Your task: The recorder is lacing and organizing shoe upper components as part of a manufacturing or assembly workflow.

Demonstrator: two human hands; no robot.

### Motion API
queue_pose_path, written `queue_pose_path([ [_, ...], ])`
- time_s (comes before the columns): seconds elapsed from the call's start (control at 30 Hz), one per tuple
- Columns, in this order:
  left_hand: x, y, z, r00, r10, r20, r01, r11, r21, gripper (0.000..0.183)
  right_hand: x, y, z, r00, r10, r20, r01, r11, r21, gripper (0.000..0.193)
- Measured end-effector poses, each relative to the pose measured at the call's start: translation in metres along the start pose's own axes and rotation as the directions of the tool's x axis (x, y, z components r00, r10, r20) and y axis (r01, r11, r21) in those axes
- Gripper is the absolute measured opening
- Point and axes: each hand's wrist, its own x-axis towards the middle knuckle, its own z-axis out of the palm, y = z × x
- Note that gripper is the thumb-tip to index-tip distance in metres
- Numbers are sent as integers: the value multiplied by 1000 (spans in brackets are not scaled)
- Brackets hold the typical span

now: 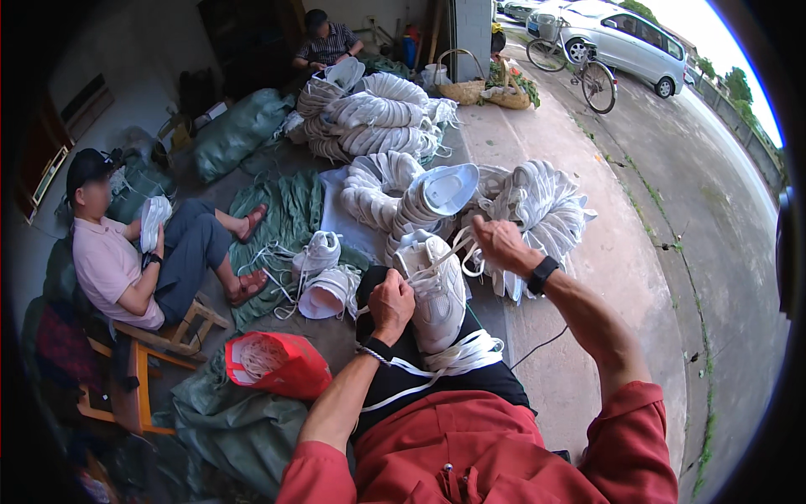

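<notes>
A white sneaker (442, 307) rests on my lap, its toe toward me. My right hand (504, 245) is closed on a white shoelace (460, 244) and pulls it up and to the right of the shoe's opening. My left hand (392, 304) makes a fist at the shoe's left side, where a lace from the eyelets runs to it; its fingers mostly hide the lace end. Across my thighs, below the toe, lies a bundle of loose white laces (467, 353). Two more white sneakers, one upright (321, 252) and one tipped over (326, 294), lie left of my knee.
Ring-shaped stacks of white shoe parts (537, 202) are in front of me, with a bigger pile (369, 113) behind. A red bag (281, 365) of laces stands to my left. One seated person (109, 260) holds a sneaker; another person (327, 42) sits farther back. A bicycle (579, 71) stands outside.
</notes>
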Motion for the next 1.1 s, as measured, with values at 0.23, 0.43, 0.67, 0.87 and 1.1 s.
queue_pose_path([
  [0.23, 5, -5, -2, 998, 22, 66, -13, 990, -141, 5, -22, 9, 1, 984, 143, -104, -114, 963, 245, 18],
  [0.43, 7, 2, -1, 991, 44, 127, -16, 976, -218, 13, -19, -31, 34, 991, 135, 0, -104, 759, 643, 16],
  [0.67, 20, 6, 10, 994, -6, 112, 21, 991, -133, 15, -21, -53, 62, 1000, 7, -19, 8, 756, 655, 25],
  [0.87, 27, 0, 2, 974, 94, 206, -89, 996, -33, 9, -25, -59, 73, 984, 146, 98, -174, 721, 670, 30],
  [1.1, 29, -29, -5, 981, -19, 195, 12, 999, 35, 7, -26, -61, 77, 982, 131, 134, -187, 623, 759, 31],
])
